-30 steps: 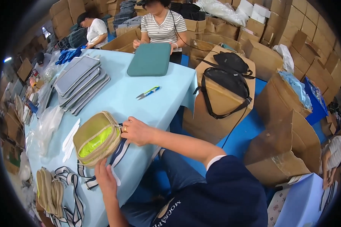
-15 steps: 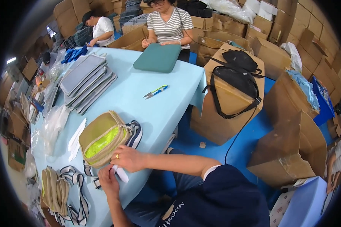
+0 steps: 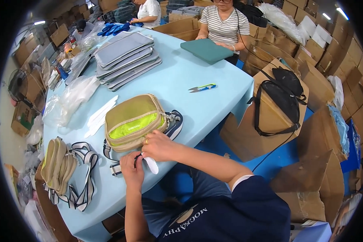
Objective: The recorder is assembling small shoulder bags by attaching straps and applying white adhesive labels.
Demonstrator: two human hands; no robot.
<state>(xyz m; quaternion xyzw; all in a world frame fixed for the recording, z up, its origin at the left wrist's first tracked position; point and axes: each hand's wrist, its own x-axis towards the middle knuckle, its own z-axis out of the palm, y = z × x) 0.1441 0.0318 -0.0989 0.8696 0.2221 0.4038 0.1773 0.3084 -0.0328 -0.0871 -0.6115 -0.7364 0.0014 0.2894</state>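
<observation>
An olive waist bag (image 3: 134, 115) with a lime mesh front pocket sits near the table's front edge, its striped navy and white strap (image 3: 116, 168) trailing to the left. Just in front of the bag, my two hands meet. My left hand (image 3: 132, 167) is closed, with the strap running behind it and a dark bit showing at its fingertips. My right hand (image 3: 160, 146) is closed in a pinch beside the bag's lower edge. Out from between the hands sticks a white strip (image 3: 152, 166) with a ridged edge; the fingers hide its upper end.
Another beige waist bag (image 3: 57, 167) lies at the front left. White strips (image 3: 102, 116) lie behind the olive bag, near clear plastic bags (image 3: 74, 94) and stacked grey panels (image 3: 125, 50). Thread snips (image 3: 202, 88) rest mid-table. Across it, a person holds a green panel (image 3: 207, 50). Cardboard boxes (image 3: 250, 135) stand right.
My view has shifted, so the table sits further right and lower. Both hands stay together at the bag's front with the white strip. The person across has tilted the green panel.
</observation>
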